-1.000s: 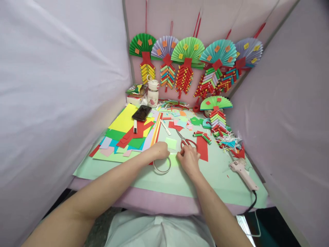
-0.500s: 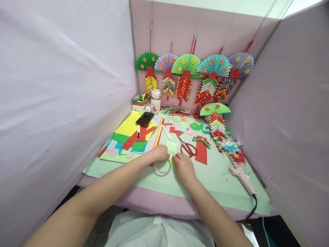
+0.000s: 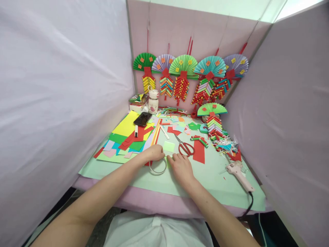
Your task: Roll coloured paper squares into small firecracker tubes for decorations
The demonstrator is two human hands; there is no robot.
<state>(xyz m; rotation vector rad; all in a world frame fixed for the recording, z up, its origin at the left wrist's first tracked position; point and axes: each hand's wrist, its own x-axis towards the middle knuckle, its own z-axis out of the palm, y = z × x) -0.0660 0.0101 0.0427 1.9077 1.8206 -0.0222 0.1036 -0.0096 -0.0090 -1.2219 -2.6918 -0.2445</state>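
Note:
My left hand (image 3: 155, 153) is curled, its fingertips meeting my right hand (image 3: 180, 165) over a small pale green paper piece (image 3: 168, 159) on the mint green table cover (image 3: 210, 178). The right hand's fingers are bent and pressed onto the same piece. A white tape ring (image 3: 157, 168) lies flat just under the left hand. A light green paper square (image 3: 169, 146) lies right behind the hands. Red-handled scissors (image 3: 185, 148) and a red paper strip (image 3: 198, 152) lie to the right of it.
Coloured paper sheets (image 3: 123, 132) with a black phone (image 3: 142, 119) lie at left. A mug (image 3: 153, 102) stands at the back. A glue gun (image 3: 238, 172) lies at right beside paper scraps (image 3: 223, 144). Paper fan ornaments (image 3: 183, 73) hang on the back wall.
The view has tilted up and shifted a little. My right hand has slid slightly left towards the left hand; both stay on the small paper piece.

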